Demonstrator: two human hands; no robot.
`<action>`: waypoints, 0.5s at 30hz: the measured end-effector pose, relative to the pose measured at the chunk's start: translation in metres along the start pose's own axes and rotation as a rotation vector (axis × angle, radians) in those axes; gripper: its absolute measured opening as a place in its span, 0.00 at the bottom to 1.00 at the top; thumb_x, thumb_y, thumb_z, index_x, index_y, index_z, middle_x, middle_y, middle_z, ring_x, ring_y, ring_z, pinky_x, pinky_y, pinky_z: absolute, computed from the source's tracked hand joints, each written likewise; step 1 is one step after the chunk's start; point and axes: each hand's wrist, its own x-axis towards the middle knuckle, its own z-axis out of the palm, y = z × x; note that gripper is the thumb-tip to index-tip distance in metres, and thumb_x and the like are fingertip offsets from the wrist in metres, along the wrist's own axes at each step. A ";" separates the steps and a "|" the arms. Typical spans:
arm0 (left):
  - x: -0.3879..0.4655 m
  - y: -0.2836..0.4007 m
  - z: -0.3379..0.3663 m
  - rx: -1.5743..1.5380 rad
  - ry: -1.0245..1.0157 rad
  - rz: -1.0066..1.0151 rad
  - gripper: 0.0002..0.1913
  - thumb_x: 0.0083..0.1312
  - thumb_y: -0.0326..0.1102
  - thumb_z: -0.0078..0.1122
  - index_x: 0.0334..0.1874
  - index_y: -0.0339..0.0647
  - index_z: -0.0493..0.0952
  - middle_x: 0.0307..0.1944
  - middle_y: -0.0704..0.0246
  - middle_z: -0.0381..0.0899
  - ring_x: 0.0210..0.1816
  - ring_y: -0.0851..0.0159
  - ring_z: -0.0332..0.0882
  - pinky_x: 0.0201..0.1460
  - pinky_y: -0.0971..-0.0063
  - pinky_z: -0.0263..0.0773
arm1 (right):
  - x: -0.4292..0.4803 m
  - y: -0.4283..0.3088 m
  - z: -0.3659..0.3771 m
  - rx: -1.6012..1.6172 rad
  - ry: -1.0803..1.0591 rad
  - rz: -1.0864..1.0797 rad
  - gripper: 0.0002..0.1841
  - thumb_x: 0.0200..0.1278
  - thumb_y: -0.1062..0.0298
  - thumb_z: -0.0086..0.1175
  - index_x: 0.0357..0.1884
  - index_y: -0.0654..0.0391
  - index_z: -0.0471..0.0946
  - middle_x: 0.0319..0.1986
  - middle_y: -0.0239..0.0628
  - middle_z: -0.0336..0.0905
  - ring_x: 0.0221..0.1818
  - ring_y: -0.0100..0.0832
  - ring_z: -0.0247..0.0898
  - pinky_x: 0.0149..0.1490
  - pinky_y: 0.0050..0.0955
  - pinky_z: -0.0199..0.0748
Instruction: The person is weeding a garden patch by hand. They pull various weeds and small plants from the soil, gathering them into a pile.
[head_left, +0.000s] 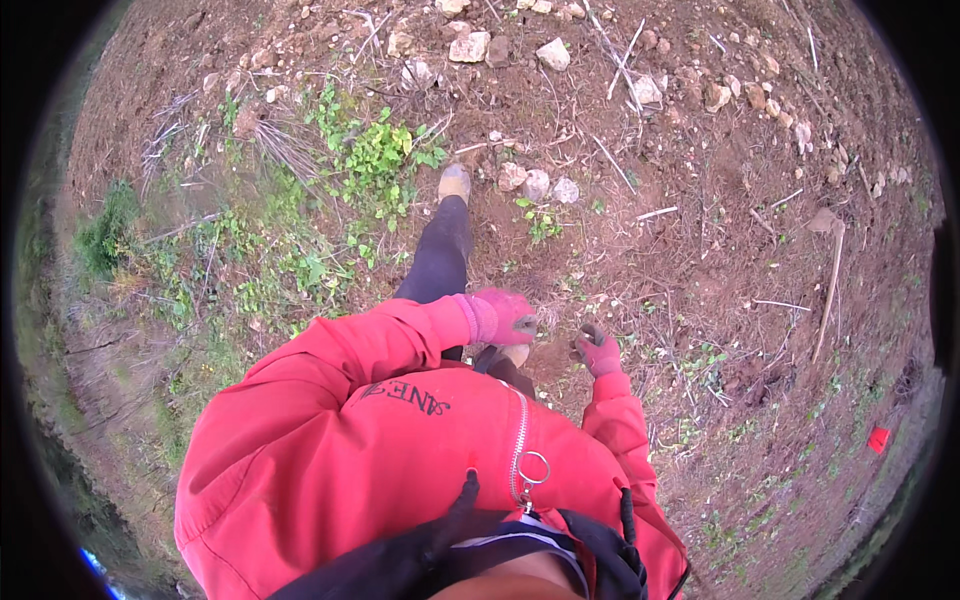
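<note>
My left hand (504, 318), in a pink glove with a greyish palm side, is in front of the red jacket, above one boot. Its fingers are curled; whether anything is in them cannot be told. My right hand (598, 350), in a similar glove, is a short way to the right over the soil (559, 364), its fingers bent. No held object can be made out there. The two hands are apart. One leg reaches forward, its muddy boot (454, 184) beside green leafy plants (375, 154).
Pale stones (535, 184) lie just ahead of the forward boot, with larger rocks (470, 47) farther off. A hoe (829, 289) with a wooden handle lies at the right. Dry sticks (615, 163) are scattered about. A small red object (878, 439) is at the far right.
</note>
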 end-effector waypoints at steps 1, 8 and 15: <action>0.017 -0.008 0.003 0.030 -0.012 0.011 0.22 0.56 0.53 0.56 0.45 0.45 0.79 0.43 0.61 0.80 0.46 0.52 0.77 0.50 0.60 0.72 | 0.017 -0.003 -0.001 -0.206 -0.012 -0.080 0.22 0.62 0.77 0.52 0.59 0.66 0.66 0.37 0.44 0.79 0.37 0.33 0.80 0.35 0.30 0.82; 0.102 -0.035 0.005 0.163 -0.492 0.289 0.21 0.54 0.54 0.54 0.37 0.44 0.82 0.34 0.60 0.82 0.41 0.53 0.80 0.45 0.59 0.74 | 0.140 -0.137 0.055 -0.990 0.013 -0.062 0.31 0.57 0.57 0.60 0.63 0.50 0.66 0.53 0.41 0.76 0.52 0.42 0.75 0.59 0.36 0.70; 0.144 -0.107 0.019 -0.011 -0.486 0.321 0.22 0.56 0.58 0.54 0.31 0.46 0.83 0.28 0.62 0.82 0.34 0.53 0.81 0.40 0.59 0.75 | 0.313 -0.198 0.125 -1.281 0.062 -0.120 0.37 0.58 0.47 0.54 0.68 0.50 0.58 0.65 0.41 0.61 0.59 0.46 0.67 0.61 0.44 0.66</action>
